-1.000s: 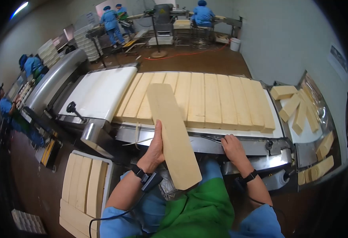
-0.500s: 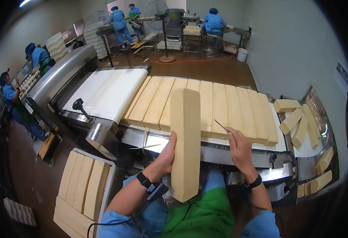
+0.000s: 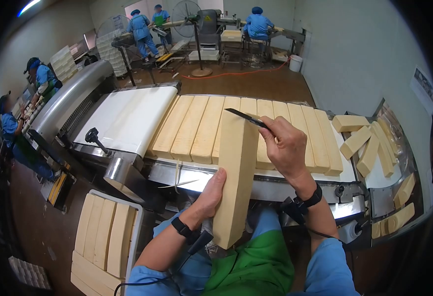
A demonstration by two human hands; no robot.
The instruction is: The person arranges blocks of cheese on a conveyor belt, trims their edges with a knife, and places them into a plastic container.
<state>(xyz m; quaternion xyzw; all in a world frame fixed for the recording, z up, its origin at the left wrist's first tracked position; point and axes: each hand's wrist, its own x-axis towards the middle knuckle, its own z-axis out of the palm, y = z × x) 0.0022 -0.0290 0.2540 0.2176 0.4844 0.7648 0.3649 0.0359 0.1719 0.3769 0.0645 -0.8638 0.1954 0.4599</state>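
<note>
A long pale-yellow block stands nearly upright in front of me, tilted a little. My left hand grips its left side, thumb on the face and the other fingers hidden behind. In my right hand is a thin dark-bladed knife, its blade lying across the block's top end. Behind the block, a row of similar blocks lies side by side on the white conveyor belt. Thin pale strips hang at the belt's metal front edge.
A white crate of blocks stands at lower left. Loose blocks and short pieces lie at right. A metal roller housing is at left. Several people in blue work farther back and at left, near a standing fan.
My right hand has moved up and left, bringing the knife from beside the block to its top. The block has turned and tilted slightly. The camera view has shifted a little.
</note>
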